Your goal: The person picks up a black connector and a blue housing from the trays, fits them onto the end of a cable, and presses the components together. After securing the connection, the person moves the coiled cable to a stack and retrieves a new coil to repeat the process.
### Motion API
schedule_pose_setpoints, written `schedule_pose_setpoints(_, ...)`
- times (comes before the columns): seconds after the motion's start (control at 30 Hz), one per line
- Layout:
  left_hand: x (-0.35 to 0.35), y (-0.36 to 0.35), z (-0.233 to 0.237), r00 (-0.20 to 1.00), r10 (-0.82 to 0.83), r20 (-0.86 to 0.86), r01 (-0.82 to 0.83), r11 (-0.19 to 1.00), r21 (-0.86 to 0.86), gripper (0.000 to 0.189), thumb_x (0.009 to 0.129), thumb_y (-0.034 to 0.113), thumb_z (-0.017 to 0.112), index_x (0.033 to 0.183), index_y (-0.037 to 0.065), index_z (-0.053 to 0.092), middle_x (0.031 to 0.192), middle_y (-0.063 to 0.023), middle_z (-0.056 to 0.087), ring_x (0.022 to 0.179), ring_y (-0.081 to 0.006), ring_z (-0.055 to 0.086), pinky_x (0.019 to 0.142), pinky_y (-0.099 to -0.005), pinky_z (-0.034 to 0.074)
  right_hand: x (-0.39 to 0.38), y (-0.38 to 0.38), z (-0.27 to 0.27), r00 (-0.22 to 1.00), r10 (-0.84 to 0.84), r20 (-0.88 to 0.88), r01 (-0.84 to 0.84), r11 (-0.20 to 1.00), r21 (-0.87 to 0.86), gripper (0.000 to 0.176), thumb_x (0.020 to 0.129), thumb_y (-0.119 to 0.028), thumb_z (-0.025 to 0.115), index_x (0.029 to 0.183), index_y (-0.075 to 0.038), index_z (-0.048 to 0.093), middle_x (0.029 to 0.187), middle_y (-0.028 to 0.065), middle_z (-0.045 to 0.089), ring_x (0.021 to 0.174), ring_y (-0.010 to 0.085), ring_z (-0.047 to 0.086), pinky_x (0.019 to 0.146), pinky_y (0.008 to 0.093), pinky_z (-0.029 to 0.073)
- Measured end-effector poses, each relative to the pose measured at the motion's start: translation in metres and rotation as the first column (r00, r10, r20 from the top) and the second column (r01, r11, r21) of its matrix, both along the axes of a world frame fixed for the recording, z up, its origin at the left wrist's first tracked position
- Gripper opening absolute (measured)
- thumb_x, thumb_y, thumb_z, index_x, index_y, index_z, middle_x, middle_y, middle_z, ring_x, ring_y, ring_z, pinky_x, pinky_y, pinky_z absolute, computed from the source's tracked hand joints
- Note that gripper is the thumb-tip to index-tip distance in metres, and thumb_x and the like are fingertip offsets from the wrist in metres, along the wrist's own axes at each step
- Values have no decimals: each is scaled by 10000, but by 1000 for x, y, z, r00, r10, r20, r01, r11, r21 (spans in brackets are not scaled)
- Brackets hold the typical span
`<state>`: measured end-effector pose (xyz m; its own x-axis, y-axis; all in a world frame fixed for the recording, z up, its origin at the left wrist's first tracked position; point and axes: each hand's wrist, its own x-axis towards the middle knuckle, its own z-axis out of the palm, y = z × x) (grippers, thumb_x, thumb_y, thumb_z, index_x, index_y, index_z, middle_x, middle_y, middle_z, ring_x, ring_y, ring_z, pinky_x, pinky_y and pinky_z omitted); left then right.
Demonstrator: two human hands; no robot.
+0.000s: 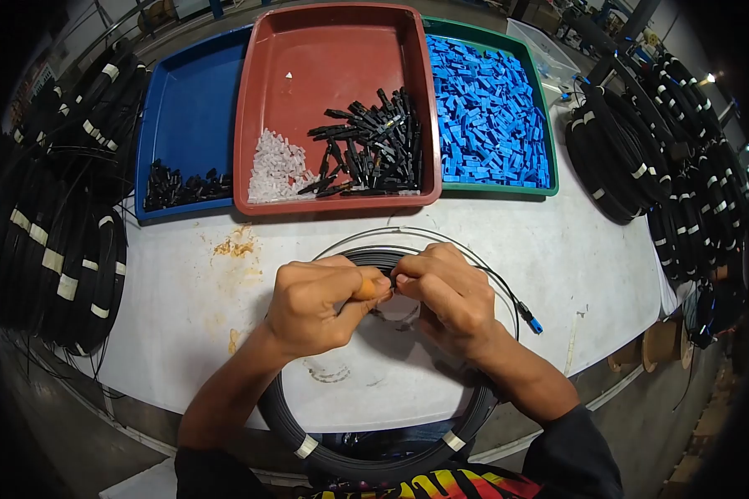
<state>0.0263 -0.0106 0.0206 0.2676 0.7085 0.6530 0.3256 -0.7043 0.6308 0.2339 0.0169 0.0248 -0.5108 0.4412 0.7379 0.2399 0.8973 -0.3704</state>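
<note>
A black cable coil point(287, 416) bound with white tape lies at the near edge of the white table, partly over it. Above its far side, my left hand point(324, 303) and my right hand point(449, 295) meet with their fingertips pinched together. What they pinch is hidden by the fingers. An orange wrap shows on a finger of my left hand. From the coil a thin cable loops out to the right and ends in a black connector with a blue tip point(533, 323), which rests on the table beyond my right hand.
Behind stand a blue tray point(195, 91) with black parts, a red tray point(333, 58) with clear pieces and black connectors, and a green tray point(549, 158) full of blue connectors. More black coils are stacked left point(50, 258) and right point(616, 158).
</note>
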Motion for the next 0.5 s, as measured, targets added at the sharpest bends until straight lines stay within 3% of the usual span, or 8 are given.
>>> schedule_pose_setpoints(0.03, 0, 1, -2, 1000, -3, 0, 3, 1000, -2, 94, 754, -75, 793, 799, -37, 719, 804, -136, 759, 644, -220, 708, 622, -304, 575, 1, -1, 0, 1000, 21, -3, -21, 997, -73, 274, 591, 126, 684, 841, 30, 625, 928, 139, 686, 756, 289, 642, 666, 392, 506)
schedule_pose_setpoints(0.1, -1, 4, -6, 993, -7, -116, 34, 971, 235, 119, 739, -88, 764, 726, -15, 671, 823, -141, 741, 639, -228, 678, 610, -300, 569, 2, 0, -9, 999, 27, -45, -34, 987, -158, 290, 583, 144, 668, 846, 30, 623, 918, 137, 691, 755, 292, 649, 671, 389, 517)
schedule_pose_setpoints(0.13, -1, 5, -3, 993, -7, -117, 35, 971, 236, 119, 739, -88, 764, 726, -15, 671, 823, -141, 741, 639, -228, 678, 610, -300, 569, 1, 1, -12, 996, 34, -86, -53, 970, -238, 306, 576, 161, 652, 850, 29, 620, 909, 136, 697, 754, 296, 657, 676, 387, 527)
schedule_pose_setpoints(0.2, -1, 6, 6, 923, 145, -356, 84, 827, 556, 146, 741, -72, 751, 693, -5, 631, 853, -153, 721, 652, -224, 667, 598, -292, 560, 1, 3, -12, 992, 43, -119, -73, 962, -262, 315, 586, 177, 635, 864, 30, 624, 907, 139, 709, 758, 293, 674, 683, 375, 544)
schedule_pose_setpoints(0.3, -2, 5, 3, 895, 225, -386, 98, 743, 662, 147, 742, -48, 748, 696, -8, 614, 868, -166, 710, 656, -224, 666, 591, -291, 555, 2, 2, -14, 986, 57, -159, -110, 931, -348, 326, 614, 206, 613, 886, 29, 633, 913, 149, 729, 766, 284, 704, 694, 352, 571)
schedule_pose_setpoints(0.43, -6, 6, 4, 912, 183, -368, 108, 758, 644, 122, 738, -53, 748, 716, -10, 636, 866, -153, 714, 643, -224, 659, 589, -287, 554, -1, -4, -11, 976, 20, -215, -140, 816, -561, 316, 660, 227, 631, 906, 29, 643, 936, 166, 742, 791, 279, 731, 698, 320, 590)
schedule_pose_setpoints(0.5, -10, 8, -1, 955, 103, -278, 52, 865, 499, 89, 726, -56, 748, 736, -13, 671, 867, -140, 717, 652, -220, 670, 595, -285, 558, -1, -3, -10, 983, 19, -180, -102, 880, -464, 305, 658, 213, 655, 902, 31, 641, 935, 168, 737, 790, 282, 727, 697, 332, 586)
